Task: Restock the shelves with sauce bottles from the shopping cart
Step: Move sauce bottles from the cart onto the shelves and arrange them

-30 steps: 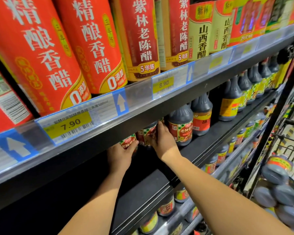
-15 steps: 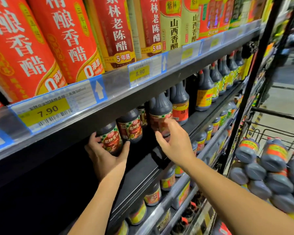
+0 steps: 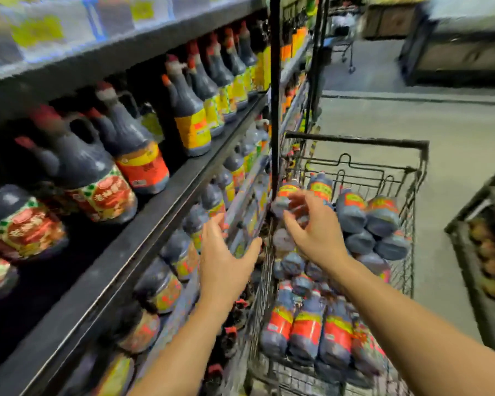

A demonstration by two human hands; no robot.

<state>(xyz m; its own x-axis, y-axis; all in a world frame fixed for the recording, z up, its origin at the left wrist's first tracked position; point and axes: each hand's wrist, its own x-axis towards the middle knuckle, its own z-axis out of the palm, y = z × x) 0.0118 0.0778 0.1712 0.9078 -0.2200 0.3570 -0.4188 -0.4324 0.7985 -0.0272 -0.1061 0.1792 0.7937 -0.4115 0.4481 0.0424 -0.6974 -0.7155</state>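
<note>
Two bare hands stretch toward a wire cart (image 3: 355, 140) heaped with dark sauce bottles (image 3: 306, 332). The bottles lie on their sides, their long axes running along the cart's length, away from the person. The right hand (image 3: 317, 235) hovers over the pile by the cart's left rim, fingers spread, grip released and empty, though blur hides whether its fingertips touch a bottle. The left hand (image 3: 226, 264), also released and empty, is outside that rim beside the shelf (image 3: 160, 195) edge, so the right hand looks nearer.
</note>
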